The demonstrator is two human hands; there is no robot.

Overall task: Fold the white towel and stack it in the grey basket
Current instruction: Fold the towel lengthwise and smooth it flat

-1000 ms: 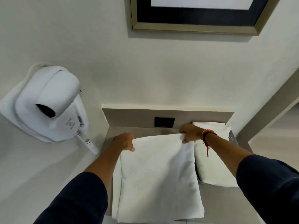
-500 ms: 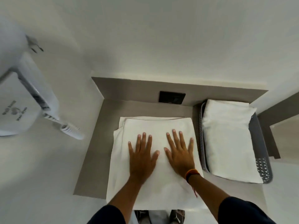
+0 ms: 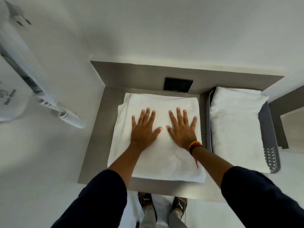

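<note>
- Grey tabletop (image 3: 97, 145) set in a white-walled alcove carries the folded white towel (image 3: 158, 162) at its centre.
- Left hand (image 3: 143, 130) and right hand (image 3: 182, 129) lie flat on the towel's upper half, side by side, thumbs nearly meeting; each grip is spread wide, palms down, pinching nothing.
- Grey basket (image 3: 269, 145) sits at 3 o'clock, just beside the towel, already holding another folded white towel (image 3: 233, 125).
- Black wall socket (image 3: 178, 84) at 12 o'clock.
- Wall-mounted hair dryer (image 3: 14, 89) with coiled cord (image 3: 69, 117) at 9 o'clock.
- Orange thread bracelet (image 3: 195, 145) on the right wrist.
</note>
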